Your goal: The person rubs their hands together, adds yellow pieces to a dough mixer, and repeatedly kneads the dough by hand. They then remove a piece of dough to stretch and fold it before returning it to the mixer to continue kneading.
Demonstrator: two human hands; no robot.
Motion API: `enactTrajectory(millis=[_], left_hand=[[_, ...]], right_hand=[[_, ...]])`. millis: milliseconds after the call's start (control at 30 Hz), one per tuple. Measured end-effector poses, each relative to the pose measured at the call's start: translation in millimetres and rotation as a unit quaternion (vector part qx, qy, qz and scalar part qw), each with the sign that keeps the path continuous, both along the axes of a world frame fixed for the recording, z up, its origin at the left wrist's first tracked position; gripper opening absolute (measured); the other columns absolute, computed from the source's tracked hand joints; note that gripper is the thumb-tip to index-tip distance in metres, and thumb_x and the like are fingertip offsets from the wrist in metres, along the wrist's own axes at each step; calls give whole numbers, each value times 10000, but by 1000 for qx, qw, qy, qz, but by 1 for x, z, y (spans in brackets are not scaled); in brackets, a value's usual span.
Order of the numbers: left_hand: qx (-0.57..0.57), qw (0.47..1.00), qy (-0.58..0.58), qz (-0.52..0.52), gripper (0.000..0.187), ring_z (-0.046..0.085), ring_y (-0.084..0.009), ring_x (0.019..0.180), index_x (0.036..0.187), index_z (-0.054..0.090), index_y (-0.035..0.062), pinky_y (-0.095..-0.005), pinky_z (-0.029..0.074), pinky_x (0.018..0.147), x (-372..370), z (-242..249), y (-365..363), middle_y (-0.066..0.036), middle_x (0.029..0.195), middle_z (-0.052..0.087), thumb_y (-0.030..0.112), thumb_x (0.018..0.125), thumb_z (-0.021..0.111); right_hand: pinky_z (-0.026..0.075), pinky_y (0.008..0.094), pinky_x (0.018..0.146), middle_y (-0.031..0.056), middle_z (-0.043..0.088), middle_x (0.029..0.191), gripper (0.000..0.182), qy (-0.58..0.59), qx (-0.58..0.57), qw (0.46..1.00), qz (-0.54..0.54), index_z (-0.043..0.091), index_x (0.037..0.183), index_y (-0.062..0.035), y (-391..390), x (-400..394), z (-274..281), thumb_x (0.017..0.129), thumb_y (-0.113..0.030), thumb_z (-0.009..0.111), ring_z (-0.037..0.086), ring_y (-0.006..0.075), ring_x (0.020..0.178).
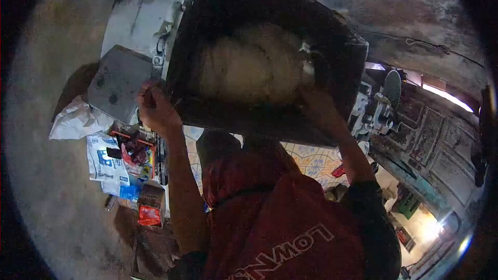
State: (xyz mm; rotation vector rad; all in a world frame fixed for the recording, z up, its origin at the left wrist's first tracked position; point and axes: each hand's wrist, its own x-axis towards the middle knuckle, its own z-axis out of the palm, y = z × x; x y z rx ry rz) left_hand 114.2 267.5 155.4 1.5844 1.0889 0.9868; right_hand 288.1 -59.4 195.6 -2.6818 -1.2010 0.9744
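Observation:
A large pale mass that looks like dough (249, 67) lies in a dark, deep machine trough (249, 116) in front of me. My right hand (316, 103) reaches inside, at the dough's lower right edge. Shadow hides its fingers, so their grip does not show. Outside the trough's left wall, my left hand (158, 111) is raised with its fingers curled in. Whatever they hold, if anything, cannot be made out. Close to that hand stands a grey metal panel (120, 83).
Printed bags (106, 158), a red packet (149, 215) and other clutter sit at lower left. Machine fittings (376, 116) jut out from the trough's right side. Patterned floor tiles (311, 161) show below the trough, and a worn wooden door (430, 140) stands at right.

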Motion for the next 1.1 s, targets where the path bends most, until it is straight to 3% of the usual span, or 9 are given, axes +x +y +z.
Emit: enactTrajectory(millis=[133, 233, 333, 500, 700, 800, 900, 1000, 1100], left_hand=[[-10, 999, 48, 18, 191, 597, -189, 891, 1069, 578, -37, -316, 480, 827, 4, 11, 1, -127, 1037, 622, 44, 899, 551], [1, 1000, 25, 4, 204, 601, -181, 868, 1077, 571, -48, -298, 480, 802, 4, 8, 1, -138, 1021, 627, 40, 896, 537], [0, 1000, 17, -4, 219, 600, -176, 858, 1088, 564, -54, -287, 479, 792, 2, 7, 3, -140, 996, 632, 45, 897, 522], [-77, 992, -103, -16, 234, 587, -162, 843, 1075, 587, -35, -284, 461, 773, -5, -15, 8, -117, 939, 646, 69, 885, 501], [99, 990, 86, -45, 241, 605, -226, 902, 1107, 570, -31, -334, 492, 804, -3, 8, 2, -151, 1023, 630, 131, 936, 523], [71, 996, 40, -33, 210, 584, -164, 845, 1064, 588, -26, -289, 469, 719, -1, 9, 0, -115, 1032, 623, 40, 894, 484], [-33, 995, -86, -24, 214, 590, -164, 858, 1069, 589, -28, -289, 478, 705, -1, -9, 2, -119, 1037, 621, 10, 893, 472], [-13, 999, -28, -14, 230, 604, -172, 838, 1088, 579, -24, -284, 496, 720, 3, 6, -2, -139, 984, 641, 13, 887, 473], [-29, 999, -3, -15, 224, 611, -178, 830, 1079, 580, -23, -291, 509, 743, 4, 9, 0, -142, 955, 650, 16, 881, 481]], right_hand=[[386, 465, 1011, 102, 488, 1296, 421, -114, 121, 950, 264, 484, 1281, -144, 3, -27, -48, 869, -172, 565, 474, 281, 1181], [373, 476, 1008, 123, 477, 1291, 439, -44, 140, 951, 271, 493, 1246, -119, 23, -33, -105, 818, -192, 559, 470, 283, 1175], [376, 451, 1005, 132, 540, 1215, 399, -102, 122, 936, 313, 529, 1207, -95, 41, -17, -153, 816, -170, 560, 517, 279, 1117], [433, 425, 930, 125, 627, 1055, 347, -76, -16, 947, 310, 594, 1127, -81, 85, 23, -56, 788, -157, 594, 588, 300, 993], [461, 428, 904, 157, 598, 1125, 513, -68, -22, 984, 165, 540, 1215, -95, 54, 79, -23, 754, -245, 706, 563, 329, 1068], [474, 447, 872, 208, 586, 1124, 564, 41, -142, 988, 36, 531, 1199, -21, 36, 48, 20, 716, -238, 726, 563, 329, 1077], [483, 435, 886, 168, 539, 1239, 588, -43, 69, 994, -75, 481, 1281, -80, -43, 14, 38, 785, -286, 722, 564, 325, 1097], [487, 395, 884, 153, 539, 1249, 573, -1, 167, 970, -179, 467, 1292, -69, -73, 16, 68, 804, -238, 715, 579, 296, 1086], [504, 330, 825, 134, 580, 1179, 443, -37, 302, 877, -372, 513, 1237, -62, -68, 15, 113, 829, -121, 675, 613, 208, 985]])
